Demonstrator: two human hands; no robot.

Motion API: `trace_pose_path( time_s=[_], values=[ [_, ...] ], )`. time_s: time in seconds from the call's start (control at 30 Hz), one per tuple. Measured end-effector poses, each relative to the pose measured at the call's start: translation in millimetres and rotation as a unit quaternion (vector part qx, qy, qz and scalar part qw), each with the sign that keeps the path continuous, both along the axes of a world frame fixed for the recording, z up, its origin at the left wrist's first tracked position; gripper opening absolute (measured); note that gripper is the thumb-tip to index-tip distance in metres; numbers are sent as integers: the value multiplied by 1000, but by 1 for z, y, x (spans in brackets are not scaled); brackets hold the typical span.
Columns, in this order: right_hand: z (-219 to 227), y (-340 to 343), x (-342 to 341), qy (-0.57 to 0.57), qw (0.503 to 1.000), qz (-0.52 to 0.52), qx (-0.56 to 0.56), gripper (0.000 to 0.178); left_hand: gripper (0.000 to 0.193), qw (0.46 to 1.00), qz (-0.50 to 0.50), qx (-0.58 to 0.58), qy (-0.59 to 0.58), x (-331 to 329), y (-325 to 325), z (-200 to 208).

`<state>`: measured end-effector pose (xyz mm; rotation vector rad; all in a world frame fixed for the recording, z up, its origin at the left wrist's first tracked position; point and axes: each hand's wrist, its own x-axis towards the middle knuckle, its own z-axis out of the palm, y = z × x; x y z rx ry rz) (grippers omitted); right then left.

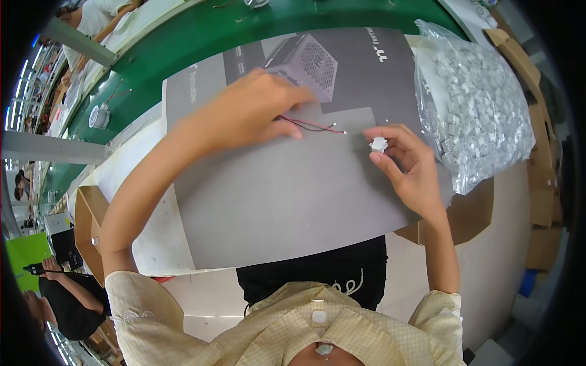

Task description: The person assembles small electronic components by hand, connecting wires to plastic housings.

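My left hand [259, 107] is over the printed grey sheet, slightly blurred, with thumb and forefinger spread apart. Thin red and black wires [314, 126] with bare or tipped ends show in the gap between them; their other ends are hidden by the hand. To the right, my right hand [406, 161] pinches a small white plastic connector [378, 144] between thumb and fingertips. The wire ends point toward this connector but do not touch it.
The grey printed sheet [262, 213] covers the worktable. A clear plastic bag [476, 104] full of small white parts lies at the right. Open cardboard boxes [479, 207] stand below the table's right edge. Another wired round part [99, 116] sits on the green surface at left.
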<state>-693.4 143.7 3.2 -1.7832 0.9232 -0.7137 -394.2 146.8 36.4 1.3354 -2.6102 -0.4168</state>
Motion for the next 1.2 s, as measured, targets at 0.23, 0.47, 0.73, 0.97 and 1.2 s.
trace_pose_path(
  time_s=[0.23,0.47,0.73,0.97,1.2],
  values=[
    [2,-3,10,8,998,-1,60,26,77,994,63,-67,63,45,20,28],
    [0,-8,22,-35,999,18,37,27,36,993,68,-48,-83,16,31,4],
    [13,-16,35,-125,983,22,135,33,29,972,71,-195,-111,-2,40,-19],
    [16,-17,39,-140,984,37,101,39,24,983,50,-142,103,-11,25,-31],
    [-4,-27,40,-46,997,3,-62,33,11,945,119,35,301,-22,24,-6]
  ],
)
